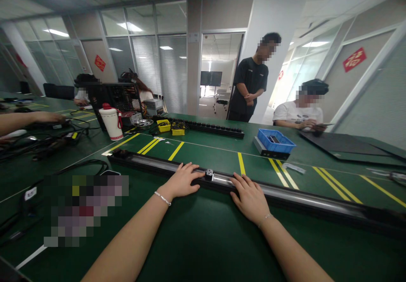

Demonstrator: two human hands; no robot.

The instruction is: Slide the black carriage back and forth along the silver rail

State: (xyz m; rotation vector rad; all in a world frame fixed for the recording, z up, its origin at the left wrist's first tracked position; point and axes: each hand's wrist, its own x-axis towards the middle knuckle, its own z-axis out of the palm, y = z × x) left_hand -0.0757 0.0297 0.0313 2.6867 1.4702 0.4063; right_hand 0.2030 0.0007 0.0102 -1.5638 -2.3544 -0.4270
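A long black strip with a shiny metal inner surface lies across the table before me. Near its middle sits a small dark block with a pale top, which looks like a socket module. My left hand rests flat on the strip just left of the block, fingers spread, thumb apart. To the right of the block, my right hand lies with its fingertips on the strip's near side, fingers outstretched. Neither hand grips anything. Fine detail inside the strip is too small to make out.
Behind the strip are a black socket strip, yellow bins, a blue basket and a white tumbler. Dark cables and a pixelated device lie left. Another person's arm reaches in there. Several people are around the table.
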